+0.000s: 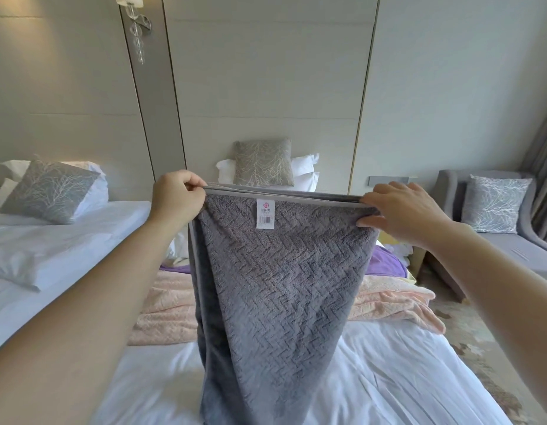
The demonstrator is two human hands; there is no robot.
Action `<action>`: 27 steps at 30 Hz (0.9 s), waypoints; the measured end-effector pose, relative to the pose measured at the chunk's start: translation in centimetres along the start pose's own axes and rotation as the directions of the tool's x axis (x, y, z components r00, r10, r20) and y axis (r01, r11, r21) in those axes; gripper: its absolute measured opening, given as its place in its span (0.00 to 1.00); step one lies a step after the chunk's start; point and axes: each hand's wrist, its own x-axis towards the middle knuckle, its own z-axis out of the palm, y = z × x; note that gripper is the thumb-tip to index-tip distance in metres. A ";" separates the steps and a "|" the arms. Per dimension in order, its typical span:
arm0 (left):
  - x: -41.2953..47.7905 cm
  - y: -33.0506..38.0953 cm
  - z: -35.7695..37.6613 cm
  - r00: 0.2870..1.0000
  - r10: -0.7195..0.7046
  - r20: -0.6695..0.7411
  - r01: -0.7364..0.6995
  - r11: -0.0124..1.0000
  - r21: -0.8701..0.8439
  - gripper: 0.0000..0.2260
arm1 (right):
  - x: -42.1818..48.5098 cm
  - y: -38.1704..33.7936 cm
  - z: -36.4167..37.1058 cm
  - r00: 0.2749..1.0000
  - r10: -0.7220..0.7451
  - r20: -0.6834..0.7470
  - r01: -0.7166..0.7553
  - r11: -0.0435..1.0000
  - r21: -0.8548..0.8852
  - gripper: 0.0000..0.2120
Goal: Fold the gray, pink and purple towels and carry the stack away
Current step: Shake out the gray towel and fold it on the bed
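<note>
**Gray towel held up over the bed, first fold in hand**

The gray towel hangs doubled above the bed, its top hem stretched between both hands. The left hand has its fingers closed in a pinch on the corner left of the towel's white tag. The right hand grips the corner on the tag's other side, thumb under the hem and fingers spread loosely over it.

The risk, as I judge it, lies in that looser right grip: the two stacked hem layers could slide apart, leaving the fold crooked. The towel's lower end may also drag across the pink towel lying rumpled on the bed behind it and pull it askew.

The gray towel is thick plush with a raised herringbone weave and a smooth flat border. The pink one looks fleecy and crinkled; the purple towel, behind the gray towel, appears smoother and lies bunched.
</note>
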 end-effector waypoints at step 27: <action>4.0 -5.7 8.0 0.951 -0.070 0.302 -0.098 0.857 0.506 0.12 | 4.8 0.7 8.1 0.752 0.475 0.456 -0.622 0.285 0.729 0.15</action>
